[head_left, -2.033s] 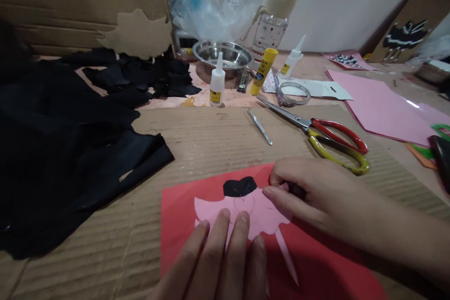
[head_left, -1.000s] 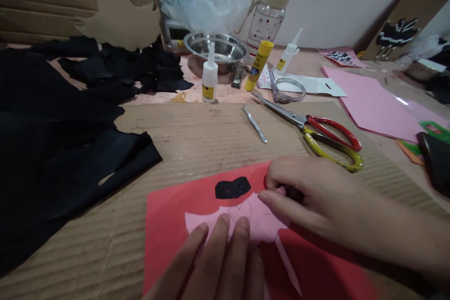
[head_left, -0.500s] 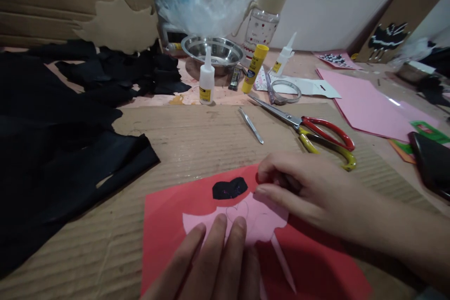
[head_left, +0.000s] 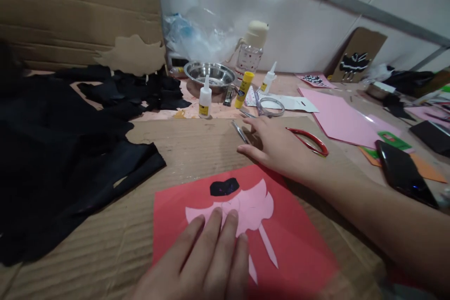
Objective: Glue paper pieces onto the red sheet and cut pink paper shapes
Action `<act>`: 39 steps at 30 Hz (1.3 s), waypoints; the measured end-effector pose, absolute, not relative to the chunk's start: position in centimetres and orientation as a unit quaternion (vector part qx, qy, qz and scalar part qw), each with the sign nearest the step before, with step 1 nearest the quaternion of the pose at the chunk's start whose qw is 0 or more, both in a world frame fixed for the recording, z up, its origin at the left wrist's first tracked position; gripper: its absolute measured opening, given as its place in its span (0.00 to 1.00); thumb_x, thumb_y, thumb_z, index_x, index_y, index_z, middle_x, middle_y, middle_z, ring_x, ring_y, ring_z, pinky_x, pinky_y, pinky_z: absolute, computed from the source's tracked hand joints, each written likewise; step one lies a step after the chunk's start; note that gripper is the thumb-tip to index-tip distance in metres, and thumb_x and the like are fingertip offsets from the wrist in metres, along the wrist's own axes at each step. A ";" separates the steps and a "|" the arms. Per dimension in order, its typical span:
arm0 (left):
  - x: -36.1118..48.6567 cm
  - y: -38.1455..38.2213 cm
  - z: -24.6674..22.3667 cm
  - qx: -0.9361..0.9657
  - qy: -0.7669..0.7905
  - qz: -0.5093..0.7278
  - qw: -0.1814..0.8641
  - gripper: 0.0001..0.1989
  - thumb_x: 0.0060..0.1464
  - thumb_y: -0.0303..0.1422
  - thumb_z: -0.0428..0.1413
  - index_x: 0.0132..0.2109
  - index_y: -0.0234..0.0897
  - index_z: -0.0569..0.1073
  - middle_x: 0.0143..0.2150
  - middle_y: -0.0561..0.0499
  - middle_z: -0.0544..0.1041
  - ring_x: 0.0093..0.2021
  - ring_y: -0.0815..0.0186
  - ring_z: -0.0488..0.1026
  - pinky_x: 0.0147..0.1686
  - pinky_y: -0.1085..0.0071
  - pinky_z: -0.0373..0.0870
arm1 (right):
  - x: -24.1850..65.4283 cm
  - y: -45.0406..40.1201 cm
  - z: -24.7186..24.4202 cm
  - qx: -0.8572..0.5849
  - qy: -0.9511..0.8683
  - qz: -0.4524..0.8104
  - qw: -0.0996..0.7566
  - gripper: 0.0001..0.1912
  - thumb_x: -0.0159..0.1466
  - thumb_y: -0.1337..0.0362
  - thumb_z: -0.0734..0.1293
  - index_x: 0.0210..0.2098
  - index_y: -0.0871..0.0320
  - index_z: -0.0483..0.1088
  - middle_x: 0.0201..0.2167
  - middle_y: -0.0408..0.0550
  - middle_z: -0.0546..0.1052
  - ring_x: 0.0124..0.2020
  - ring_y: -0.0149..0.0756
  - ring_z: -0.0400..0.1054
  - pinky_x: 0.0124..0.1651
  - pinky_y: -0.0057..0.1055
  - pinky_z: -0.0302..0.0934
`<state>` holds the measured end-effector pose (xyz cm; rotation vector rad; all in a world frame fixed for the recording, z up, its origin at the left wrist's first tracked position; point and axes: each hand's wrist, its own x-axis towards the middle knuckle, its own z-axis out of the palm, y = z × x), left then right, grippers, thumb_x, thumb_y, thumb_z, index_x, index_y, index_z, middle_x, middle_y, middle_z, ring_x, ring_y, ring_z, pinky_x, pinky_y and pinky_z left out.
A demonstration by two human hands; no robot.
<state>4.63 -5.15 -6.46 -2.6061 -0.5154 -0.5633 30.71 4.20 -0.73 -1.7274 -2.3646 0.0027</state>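
Note:
My left hand point(head_left: 207, 258) lies flat with fingers stretched over a pink paper cutout point(head_left: 251, 206), pressing it on a sheet of red paper point(head_left: 298, 243). Just above the cutout sits a small black fabric piece point(head_left: 224, 187) on the red sheet. My right hand point(head_left: 270, 145) is beyond the red sheet, thumb and fingers apart around the near end of silver tweezers point(head_left: 239, 131); whether it touches them I cannot tell. Partly hidden behind that hand are scissors with a red handle point(head_left: 311, 141).
Black fabric point(head_left: 70, 164) covers the left side. Behind stand a white glue bottle point(head_left: 205, 101), a yellow glue stick point(head_left: 244, 90), a metal bowl point(head_left: 225, 85) and a drinking bottle point(head_left: 251, 51). Pink sheets point(head_left: 341, 117) and a black phone point(head_left: 404, 173) lie at right.
My right hand has left the pink cutout's upper edge and reached forward to the tweezers, its fingers spreading. My left hand stays on the cutout. The view has tilted up.

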 end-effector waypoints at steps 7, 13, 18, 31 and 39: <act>4.9 -5.0 -5.7 -0.936 -0.164 -0.238 0.199 0.12 0.67 0.31 0.48 0.53 0.35 0.72 0.51 0.47 0.82 0.51 0.59 0.78 0.49 0.61 0.69 | 30.7 5.8 -0.8 -0.586 -0.805 -0.018 0.096 0.08 0.69 0.70 0.61 0.41 0.64 0.72 0.41 0.57 0.78 0.42 0.42 0.71 0.44 0.35 0.62; 5.0 -5.2 -5.7 -0.946 -0.187 -0.202 0.173 0.15 0.67 0.30 0.47 0.56 0.37 0.71 0.56 0.48 0.80 0.53 0.60 0.77 0.50 0.63 0.70 | 29.9 1.8 0.8 -0.577 -0.806 0.023 0.131 0.12 0.70 0.66 0.60 0.50 0.60 0.69 0.37 0.50 0.80 0.34 0.40 0.74 0.37 0.32 0.64; 5.2 -5.2 -6.1 -0.944 -0.193 -0.211 0.163 0.18 0.68 0.29 0.43 0.59 0.35 0.71 0.58 0.47 0.78 0.55 0.60 0.73 0.51 0.62 0.68 | 29.7 -1.7 2.2 -0.485 -0.865 0.071 0.109 0.18 0.73 0.67 0.56 0.56 0.56 0.72 0.41 0.51 0.79 0.41 0.40 0.74 0.42 0.32 0.65; 5.4 -5.3 -5.0 -0.956 -0.197 -0.183 0.120 0.19 0.69 0.29 0.42 0.56 0.37 0.75 0.58 0.51 0.79 0.57 0.61 0.72 0.53 0.63 0.65 | 29.4 -3.1 1.5 -0.322 -0.941 -0.035 0.099 0.15 0.72 0.71 0.58 0.38 0.62 0.76 0.31 0.51 0.80 0.32 0.39 0.72 0.36 0.36 0.61; 5.6 -5.1 -4.8 -0.953 -0.194 -0.193 0.132 0.20 0.68 0.29 0.43 0.56 0.33 0.76 0.56 0.46 0.80 0.56 0.59 0.72 0.52 0.62 0.64 | 29.1 -3.4 1.6 -0.284 -0.950 -0.097 0.083 0.19 0.72 0.74 0.56 0.32 0.61 0.74 0.32 0.54 0.81 0.31 0.40 0.72 0.38 0.39 0.63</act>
